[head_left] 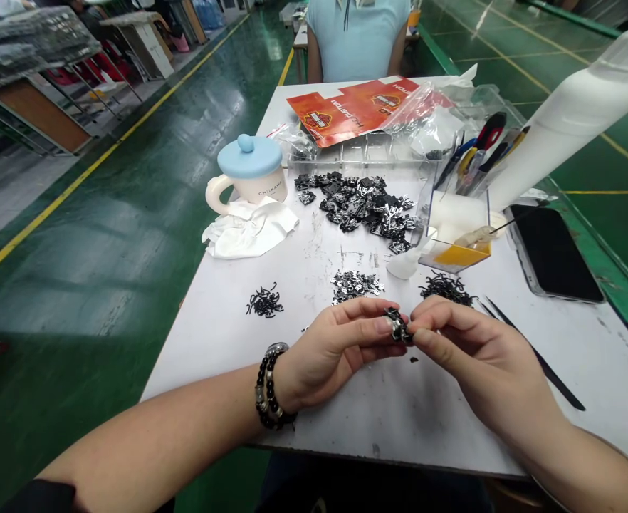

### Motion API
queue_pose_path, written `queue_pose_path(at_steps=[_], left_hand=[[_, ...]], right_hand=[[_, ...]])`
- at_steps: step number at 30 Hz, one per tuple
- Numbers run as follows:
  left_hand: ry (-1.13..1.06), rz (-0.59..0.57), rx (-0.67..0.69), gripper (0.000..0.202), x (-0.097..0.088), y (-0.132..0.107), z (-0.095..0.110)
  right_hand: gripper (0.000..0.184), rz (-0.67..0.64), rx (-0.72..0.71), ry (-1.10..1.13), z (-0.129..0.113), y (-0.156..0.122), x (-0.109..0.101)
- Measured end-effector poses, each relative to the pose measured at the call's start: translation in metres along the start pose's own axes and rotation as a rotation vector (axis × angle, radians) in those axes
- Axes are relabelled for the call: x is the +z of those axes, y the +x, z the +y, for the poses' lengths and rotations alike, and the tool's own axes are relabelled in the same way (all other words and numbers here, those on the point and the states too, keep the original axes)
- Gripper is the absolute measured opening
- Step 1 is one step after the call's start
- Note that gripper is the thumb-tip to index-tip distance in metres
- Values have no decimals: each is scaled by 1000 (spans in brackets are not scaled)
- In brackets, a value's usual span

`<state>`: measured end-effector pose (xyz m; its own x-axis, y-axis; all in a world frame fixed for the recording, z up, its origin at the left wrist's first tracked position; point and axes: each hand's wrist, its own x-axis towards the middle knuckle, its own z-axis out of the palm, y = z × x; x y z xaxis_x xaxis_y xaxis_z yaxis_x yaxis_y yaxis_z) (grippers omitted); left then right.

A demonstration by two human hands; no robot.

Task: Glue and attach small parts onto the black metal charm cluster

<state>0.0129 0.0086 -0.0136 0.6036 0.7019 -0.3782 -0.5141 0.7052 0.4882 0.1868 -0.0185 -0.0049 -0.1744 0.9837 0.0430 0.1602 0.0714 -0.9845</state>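
Note:
Between the thumb and fingers of my left hand (340,342) is a small black-and-silver part (396,325), held just above the table's front half. My right hand (474,349) pinches at the right end of the same part; whether a tinier piece lies between those fingertips is hidden. Just beyond the hands lies a pile of small silver metal pieces (355,285). Short black curved pieces form one pile (265,302) at the left and another pile (446,286) behind my right hand. Black tweezers (546,367) lie beside my right hand.
Farther back sit a heap of black-and-silver parts (362,203), a lidded mug (253,171), a crumpled tissue (253,228) and orange printed card (351,110). At right stand a pen holder (458,235), a white bottle (575,121) and a phone (557,249). A person (357,43) is opposite.

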Motion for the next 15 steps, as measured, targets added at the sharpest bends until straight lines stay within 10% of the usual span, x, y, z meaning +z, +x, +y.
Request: queue_pose_path(at_steps=[15], left_hand=[[-28, 11, -2, 19, 1, 0, 0]], right_hand=[[11, 83, -164, -52, 4, -4, 3]])
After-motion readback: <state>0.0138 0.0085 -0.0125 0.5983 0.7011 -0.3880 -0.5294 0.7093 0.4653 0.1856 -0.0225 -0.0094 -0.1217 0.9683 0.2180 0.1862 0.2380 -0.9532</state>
